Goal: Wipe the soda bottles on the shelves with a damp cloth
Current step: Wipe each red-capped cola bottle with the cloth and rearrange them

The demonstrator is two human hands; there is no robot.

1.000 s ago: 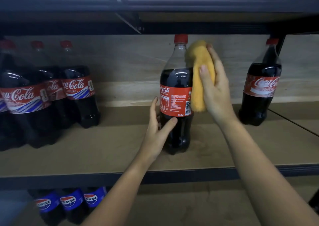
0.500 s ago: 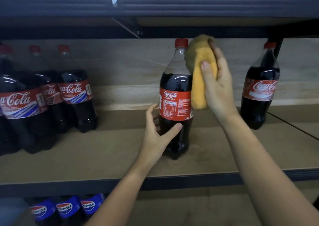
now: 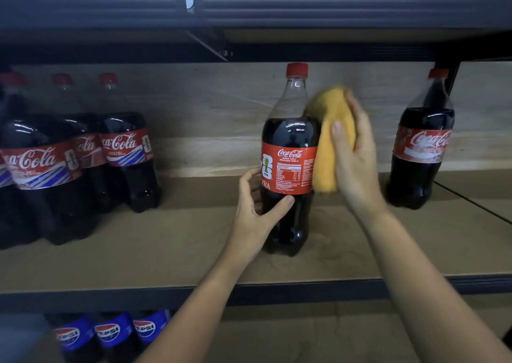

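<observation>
Coca-Cola bottles, left group [image 3: 69,163]: foremost one cut off by the left edge; rear ones overlap, labels partly hidden, caps blurred.
Pepsi bottles [image 3: 110,332], lower shelf: only shoulders and labels show; tops hidden behind the shelf edge [image 3: 110,296], bases cut off by the bottom edge.
Right Coca-Cola bottle [image 3: 421,152]: label blurred, small print unreadable.
Centre bottle [image 3: 288,140]: right side hidden by the yellow cloth [image 3: 329,146]; lower left side by the left hand [image 3: 257,215].
Right hand [image 3: 354,154]: palm hidden against the cloth.
</observation>
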